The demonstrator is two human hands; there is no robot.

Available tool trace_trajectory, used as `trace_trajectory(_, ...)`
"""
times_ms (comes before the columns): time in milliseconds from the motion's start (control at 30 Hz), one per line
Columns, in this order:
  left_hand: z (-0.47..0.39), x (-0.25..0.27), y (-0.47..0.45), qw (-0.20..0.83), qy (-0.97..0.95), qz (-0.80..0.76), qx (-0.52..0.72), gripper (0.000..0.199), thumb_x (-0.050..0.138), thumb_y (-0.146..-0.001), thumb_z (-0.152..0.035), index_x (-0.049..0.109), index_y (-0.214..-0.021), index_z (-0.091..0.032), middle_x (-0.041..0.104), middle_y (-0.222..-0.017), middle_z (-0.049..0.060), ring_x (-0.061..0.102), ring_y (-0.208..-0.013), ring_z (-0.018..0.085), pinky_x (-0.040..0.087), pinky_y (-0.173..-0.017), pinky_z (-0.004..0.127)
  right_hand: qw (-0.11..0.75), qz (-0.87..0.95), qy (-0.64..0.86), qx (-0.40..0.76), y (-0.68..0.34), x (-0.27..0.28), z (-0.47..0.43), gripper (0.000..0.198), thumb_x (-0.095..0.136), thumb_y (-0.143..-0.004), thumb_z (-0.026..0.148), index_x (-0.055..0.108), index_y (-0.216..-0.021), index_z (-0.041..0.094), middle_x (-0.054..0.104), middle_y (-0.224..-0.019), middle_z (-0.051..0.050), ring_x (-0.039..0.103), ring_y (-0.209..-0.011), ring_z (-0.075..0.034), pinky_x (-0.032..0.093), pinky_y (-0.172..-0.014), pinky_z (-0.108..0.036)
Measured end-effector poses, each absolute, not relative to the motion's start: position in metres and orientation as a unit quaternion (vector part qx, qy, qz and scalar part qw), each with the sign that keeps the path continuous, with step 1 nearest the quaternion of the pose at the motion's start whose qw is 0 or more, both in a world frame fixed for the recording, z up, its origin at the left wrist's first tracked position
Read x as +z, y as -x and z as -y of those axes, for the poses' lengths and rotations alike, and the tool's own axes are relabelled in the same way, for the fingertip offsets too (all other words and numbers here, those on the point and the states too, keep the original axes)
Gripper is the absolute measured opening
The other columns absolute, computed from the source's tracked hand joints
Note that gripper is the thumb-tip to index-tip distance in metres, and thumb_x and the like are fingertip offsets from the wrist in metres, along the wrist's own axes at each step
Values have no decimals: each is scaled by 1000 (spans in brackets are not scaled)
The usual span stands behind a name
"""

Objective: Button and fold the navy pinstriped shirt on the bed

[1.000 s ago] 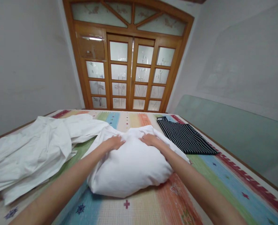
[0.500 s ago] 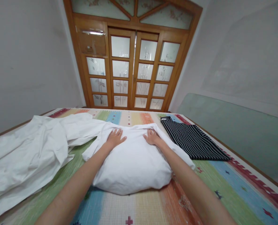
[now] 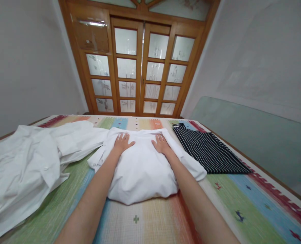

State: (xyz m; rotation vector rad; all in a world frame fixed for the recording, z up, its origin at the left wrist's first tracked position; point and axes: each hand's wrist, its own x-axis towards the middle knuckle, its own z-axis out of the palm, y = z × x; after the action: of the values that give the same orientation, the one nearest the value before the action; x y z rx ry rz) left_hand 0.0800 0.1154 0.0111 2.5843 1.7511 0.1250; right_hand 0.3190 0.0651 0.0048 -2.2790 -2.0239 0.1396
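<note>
A white shirt [image 3: 142, 166] lies partly folded in front of me, its bottom edge rounded and its sides spreading out as loose flaps. My left hand [image 3: 122, 143] rests flat on its upper left part, fingers spread. On the upper right part lies my right hand [image 3: 161, 143], also flat with the thumb apart. Both palms touch the cloth and neither grips it. What is under the cloth is hidden.
To the left, another white garment [image 3: 31, 162] lies crumpled. A folded black-and-white striped garment [image 3: 211, 149] is on the right. Everything rests on a colourful patterned bed cover [image 3: 155, 223]. A pale green headboard [image 3: 252, 128] borders the right side; wooden glass doors [image 3: 140, 67] stand beyond.
Both hands have slid slightly toward the shirt's far edge, staying flat. The shirt's near edge has drawn up a little and looks narrower. The camera view has tilted slightly.
</note>
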Motion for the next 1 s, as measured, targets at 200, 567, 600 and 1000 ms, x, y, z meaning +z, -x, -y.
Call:
trace_trajectory(200,-125,14,-83,21,-824,-565,38,72,28,-92,-62,31,-148,-16,26,-156,10,18,-145,30,16,-116,45,32,663,748,25,-318,5,-70,68,16,-99,45,22,-148,-1,21,-156,-19,15,-146,-25,5,-118,-36)
trace_trajectory(567,-140,11,-82,3,-833,-549,62,66,34,-92,-56,38,-144,-16,31,-154,13,24,-143,32,20,-115,48,43,658,750,58,-318,10,-80,67,17,-98,44,20,-149,0,14,-158,-17,7,-147,-23,2,-118,-36)
trace_trajectory(600,-140,11,-82,2,-834,-547,69,64,35,-92,-55,39,-143,-16,33,-153,13,25,-142,31,21,-114,47,45,657,750,61,-318,10,-82,67,18,-98,43,20,-149,0,14,-158,-17,7,-147,-23,1,-118,-36)
trace_trajectory(1000,-85,23,-57,23,-855,-507,111,38,39,-92,-31,58,-123,-20,58,-134,9,50,-127,22,38,-106,35,49,658,750,48,-320,7,-84,66,18,-99,44,21,-150,1,17,-157,-17,8,-147,-21,0,-118,-34)
